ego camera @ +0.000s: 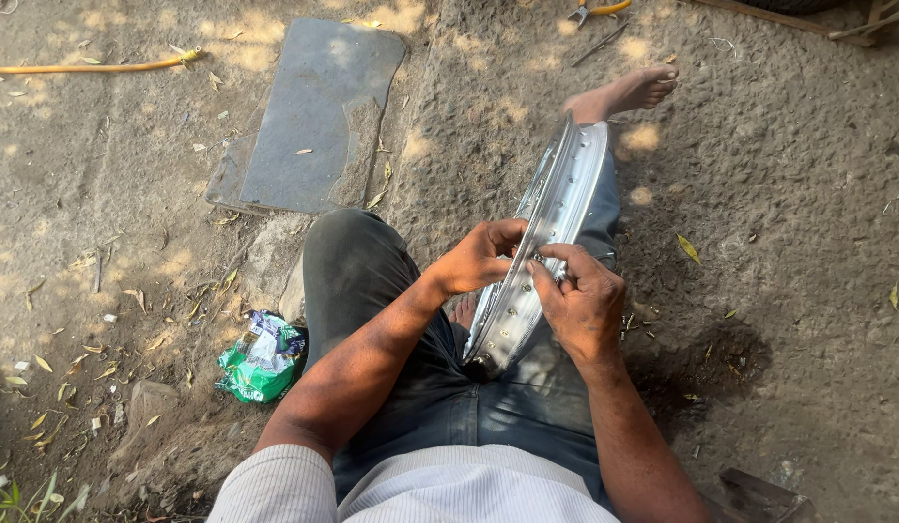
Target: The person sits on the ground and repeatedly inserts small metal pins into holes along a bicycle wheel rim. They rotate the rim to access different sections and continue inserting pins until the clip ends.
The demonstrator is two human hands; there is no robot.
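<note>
A silver wheel rim point(546, 252) pierced with spoke holes stands on edge at centre frame, propped on the seated person's lap and running up toward a bare foot point(629, 92) at the upper right. The left hand point(479, 257) curls its fingers over the rim's left edge; the right hand point(580, 300) pinches a small part, too small to tell what, against the rim's inner face. Open dirt ground point(789, 242) lies free to the right. At the lower left a crumpled green plastic packet point(263, 356) lies beside the knee. A grey flat slab point(314, 116) sits upper left, a yellow hose point(91, 66) beyond it, and pliers point(595, 10) at the top edge.
</note>
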